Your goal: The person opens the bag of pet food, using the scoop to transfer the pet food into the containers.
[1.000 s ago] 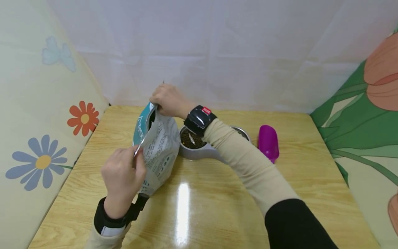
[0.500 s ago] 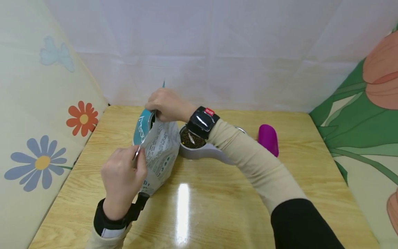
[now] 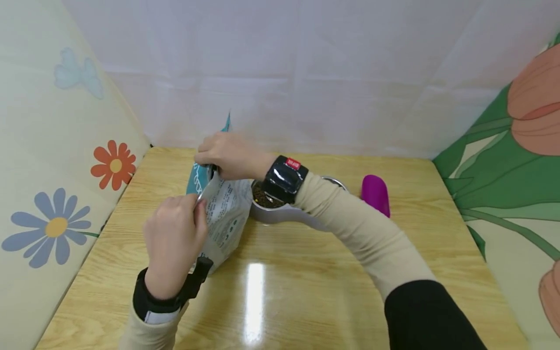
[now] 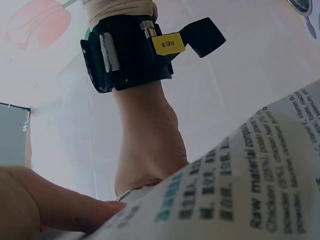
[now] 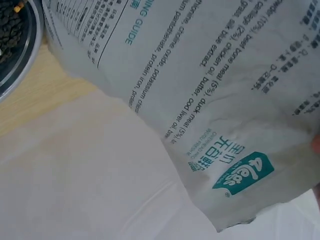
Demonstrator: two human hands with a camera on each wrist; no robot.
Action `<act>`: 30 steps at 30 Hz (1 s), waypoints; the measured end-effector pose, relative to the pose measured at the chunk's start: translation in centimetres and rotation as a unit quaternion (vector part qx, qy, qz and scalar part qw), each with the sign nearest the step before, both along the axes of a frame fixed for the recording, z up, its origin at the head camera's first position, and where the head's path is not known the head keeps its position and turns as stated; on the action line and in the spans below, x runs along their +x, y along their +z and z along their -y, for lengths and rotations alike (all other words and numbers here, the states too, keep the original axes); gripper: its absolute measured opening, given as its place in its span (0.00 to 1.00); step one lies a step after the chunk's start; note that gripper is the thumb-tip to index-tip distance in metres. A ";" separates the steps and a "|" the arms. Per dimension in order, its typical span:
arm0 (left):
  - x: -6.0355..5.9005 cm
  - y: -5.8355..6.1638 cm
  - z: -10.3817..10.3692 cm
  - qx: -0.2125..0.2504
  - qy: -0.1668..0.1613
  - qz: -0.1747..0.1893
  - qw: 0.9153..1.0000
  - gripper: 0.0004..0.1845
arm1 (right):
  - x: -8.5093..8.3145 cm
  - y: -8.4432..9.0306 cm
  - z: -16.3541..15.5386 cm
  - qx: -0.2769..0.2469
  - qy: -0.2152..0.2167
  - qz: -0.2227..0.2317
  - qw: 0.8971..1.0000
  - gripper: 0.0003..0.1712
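A pet food bag (image 3: pixel 225 209), teal on its front and pale grey with print on its back, stands at the left of the table. My left hand (image 3: pixel 175 236) pinches the near end of its top edge; in the left wrist view the thumb (image 4: pixel 75 207) lies along the printed side. Farther along that edge, my right hand (image 3: pixel 238 155) grips the bag from above, its fingertips mostly hidden. A teal corner (image 3: pixel 227 122) sticks up behind the right hand. Only a narrow dark part of the bag's mouth shows between the hands. The right wrist view shows the printed back (image 5: pixel 200 100).
Right of the bag is a grey double bowl (image 3: pixel 284 215) with brown kibble (image 3: pixel 262 195) in its left half; my right forearm covers part of it. A purple scoop (image 3: pixel 375 194) lies farther right on the wooden table (image 3: pixel 306 282). A white cloth (image 3: pixel 306 87) hangs behind.
My right hand has moved down and left along the bag's top, towards my left hand. More of the teal corner shows above it, and less of the mouth. The left hand has barely moved.
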State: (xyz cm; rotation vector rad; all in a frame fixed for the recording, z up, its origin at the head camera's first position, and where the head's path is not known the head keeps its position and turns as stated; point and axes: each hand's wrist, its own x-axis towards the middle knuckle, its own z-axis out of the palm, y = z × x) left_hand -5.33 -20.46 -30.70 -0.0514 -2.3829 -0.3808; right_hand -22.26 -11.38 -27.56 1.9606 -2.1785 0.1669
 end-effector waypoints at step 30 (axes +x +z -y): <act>-0.1 -0.5 0.3 0.011 -0.009 0.001 1.000 0.14 | 1.4 0.5 0.5 0.032 0.001 0.097 0.995 0.10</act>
